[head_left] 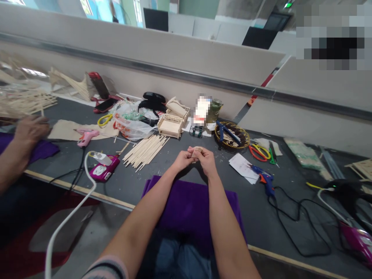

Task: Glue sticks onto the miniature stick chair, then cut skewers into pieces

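Both my hands meet over the dark table, just beyond a purple cloth. My left hand and my right hand are closed together on a small pale wooden piece, pinched between the fingertips. A loose bundle of thin wooden sticks lies on the table to the left of my hands. Behind it stands a small wooden model of a bench. A blue glue gun lies to the right of my hands.
Another person's hand rests at the far left near stick models. A pink glue gun, a magenta power strip, yellow scissors, a round basket, red scissors and black cables crowd the table.
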`<state>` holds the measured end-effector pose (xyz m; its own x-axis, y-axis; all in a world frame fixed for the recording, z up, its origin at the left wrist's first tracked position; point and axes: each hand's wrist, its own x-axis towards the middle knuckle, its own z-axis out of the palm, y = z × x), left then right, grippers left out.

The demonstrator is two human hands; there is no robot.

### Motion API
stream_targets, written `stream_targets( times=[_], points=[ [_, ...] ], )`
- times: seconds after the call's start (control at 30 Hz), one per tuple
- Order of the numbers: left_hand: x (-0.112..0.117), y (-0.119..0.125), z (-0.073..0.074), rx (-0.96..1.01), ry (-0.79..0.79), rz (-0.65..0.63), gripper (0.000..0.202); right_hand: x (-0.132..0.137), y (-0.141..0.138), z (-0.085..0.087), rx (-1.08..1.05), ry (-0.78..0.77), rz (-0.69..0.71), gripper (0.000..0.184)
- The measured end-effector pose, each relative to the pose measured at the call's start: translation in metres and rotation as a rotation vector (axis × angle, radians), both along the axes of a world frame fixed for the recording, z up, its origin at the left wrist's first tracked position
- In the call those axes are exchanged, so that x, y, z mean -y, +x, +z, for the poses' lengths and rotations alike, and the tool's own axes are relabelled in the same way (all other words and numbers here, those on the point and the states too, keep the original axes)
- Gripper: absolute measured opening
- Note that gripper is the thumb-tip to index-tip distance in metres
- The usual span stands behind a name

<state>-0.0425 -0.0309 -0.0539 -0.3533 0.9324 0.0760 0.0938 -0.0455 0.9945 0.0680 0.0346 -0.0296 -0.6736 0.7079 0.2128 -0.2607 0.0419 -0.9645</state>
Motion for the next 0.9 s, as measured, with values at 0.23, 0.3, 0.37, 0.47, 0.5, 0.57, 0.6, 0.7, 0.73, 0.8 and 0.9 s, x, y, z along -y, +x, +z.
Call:
stream_targets(
  times=[0.23, 0.3, 0.37, 0.47, 0.5, 0.57, 0.6, 0.7, 0.73, 0.8, 0.9],
  points=[
    [-0.003, 0.001, -0.002, -0.026, -0.031, 0.007, 0.03, -0.001, 0.005, 0.004, 0.036, 0.0, 0.044, 0.022],
    [-0.002, 0.001, -0.003, -0.019, -0.031, 0.005, 0.028, -0.001, 0.006, 0.004, 0.035, -0.003, 0.037, 0.024],
    [-0.002, 0.0, -0.004, -0.008, -0.031, 0.001, 0.025, 0.0, 0.006, 0.004, 0.024, -0.006, 0.033, 0.024],
    [-0.002, 0.0, -0.004, 0.017, -0.029, -0.005, 0.02, 0.0, 0.006, 0.005, 0.01, 0.005, 0.053, 0.022],
    [-0.003, 0.0, -0.004, 0.023, -0.03, -0.004, 0.019, 0.0, 0.006, 0.005, 0.007, 0.008, 0.058, 0.022],
    [-0.003, 0.001, -0.003, 0.026, -0.035, 0.003, 0.018, 0.0, 0.005, 0.006, 0.007, 0.014, 0.053, 0.021],
    [-0.002, 0.001, -0.002, 0.027, -0.04, 0.007, 0.019, 0.001, 0.005, 0.006, 0.008, 0.016, 0.042, 0.021],
    [0.002, 0.004, 0.003, 0.07, -0.052, -0.024, 0.023, 0.002, 0.005, 0.007, 0.012, -0.012, -0.001, 0.025],
    [0.004, 0.005, 0.005, 0.107, -0.054, -0.052, 0.025, 0.002, 0.006, 0.008, 0.018, -0.039, -0.01, 0.026],
    [0.01, 0.008, 0.01, 0.211, -0.065, -0.12, 0.029, 0.003, 0.007, 0.009, 0.046, -0.105, -0.014, 0.03],
    [0.018, 0.011, 0.018, 0.356, -0.127, -0.196, 0.036, 0.003, 0.009, 0.01, 0.106, -0.18, 0.003, 0.035]
  ],
)
